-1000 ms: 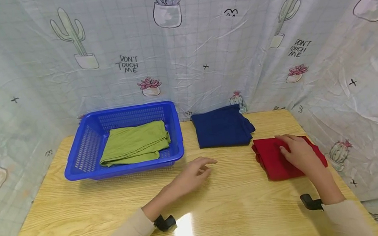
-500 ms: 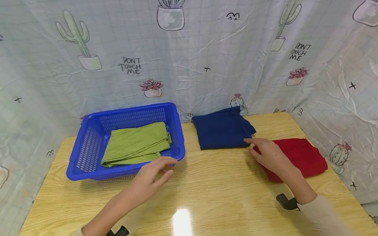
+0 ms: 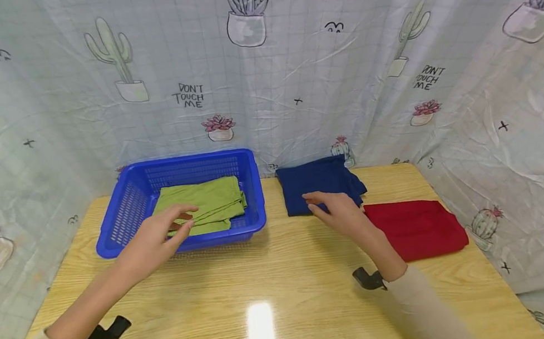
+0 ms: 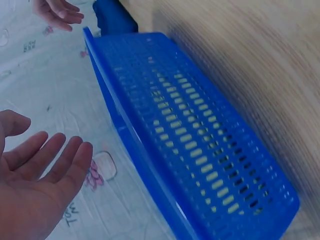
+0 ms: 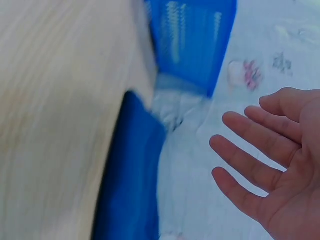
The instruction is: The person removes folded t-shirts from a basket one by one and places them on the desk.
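Note:
My left hand (image 3: 159,239) hovers over the near rim of a blue plastic basket (image 3: 256,216), its fingers relaxed and holding nothing. Inside the basket lies a folded green cloth (image 3: 209,196), partly hidden by that hand in the head view. My right hand (image 3: 339,212) hangs with loose, spread fingers in front of a folded navy cloth (image 3: 315,178), overlapping its near edge in the head view. To the right of that hand a folded red cloth (image 3: 420,228) lies flat on the table. Both palms show bare in the wrist views.
The wooden table (image 3: 297,301) carries the basket at its back left and the cloths at its right. A patterned curtain (image 3: 292,78) hangs close behind the basket and navy cloth and along both sides. Light glares off the table's near middle.
My right hand has left the red cloth and moved left to the navy cloth. My left hand has moved left from the table's middle to the basket's near rim. The cloths lie as before.

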Available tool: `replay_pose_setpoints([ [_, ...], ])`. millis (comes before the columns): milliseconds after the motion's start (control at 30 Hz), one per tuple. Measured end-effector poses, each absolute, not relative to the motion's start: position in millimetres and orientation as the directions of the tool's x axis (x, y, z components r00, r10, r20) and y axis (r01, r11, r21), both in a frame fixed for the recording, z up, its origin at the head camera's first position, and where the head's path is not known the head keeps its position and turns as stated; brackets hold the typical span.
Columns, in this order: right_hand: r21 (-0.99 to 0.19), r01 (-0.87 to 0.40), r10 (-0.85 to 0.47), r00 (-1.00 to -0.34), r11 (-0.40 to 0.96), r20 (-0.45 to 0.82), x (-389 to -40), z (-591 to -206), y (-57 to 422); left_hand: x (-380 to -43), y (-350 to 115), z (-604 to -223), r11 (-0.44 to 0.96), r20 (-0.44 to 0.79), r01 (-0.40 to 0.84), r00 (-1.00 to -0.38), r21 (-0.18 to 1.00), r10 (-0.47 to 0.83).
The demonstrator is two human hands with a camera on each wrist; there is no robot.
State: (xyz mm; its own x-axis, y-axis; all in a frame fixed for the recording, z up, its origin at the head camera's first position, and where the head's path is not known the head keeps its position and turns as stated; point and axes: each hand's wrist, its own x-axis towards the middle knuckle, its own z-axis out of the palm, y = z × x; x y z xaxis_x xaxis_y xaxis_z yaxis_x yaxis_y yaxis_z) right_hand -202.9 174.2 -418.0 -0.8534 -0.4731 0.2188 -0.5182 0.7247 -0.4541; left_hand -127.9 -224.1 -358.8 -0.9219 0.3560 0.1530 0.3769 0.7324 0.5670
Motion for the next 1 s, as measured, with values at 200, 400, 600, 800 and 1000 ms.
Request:
replay_pose_setpoints([
  [200,-0.491,-0.554,-0.516,-0.826,0.673,0.226,-208,-404,134,-139,-242,-348,0.766,0.135,0.369,-0.926,0.526,0.354],
  [400,-0.558,-0.585,-0.556,-0.794,0.589,0.246,-216,-388,99,-158,-261,-336,0.795,0.127,0.375,-0.924,0.476,0.36],
  [600,-0.573,-0.616,-0.578,-0.767,0.541,0.278,-230,-376,68,-182,-268,-329,0.776,0.109,0.352,-0.931,0.523,0.349],
  [800,-0.581,-0.612,-0.604,-0.759,0.537,0.242,-250,-364,44,-203,-270,-320,0.774,0.06,0.301,-0.944,0.558,0.324],
  [1000,-0.595,-0.584,-0.617,-0.767,0.553,0.179,-280,-354,26,-228,-281,-316,0.774,0.014,0.257,-0.952,0.578,0.306],
])
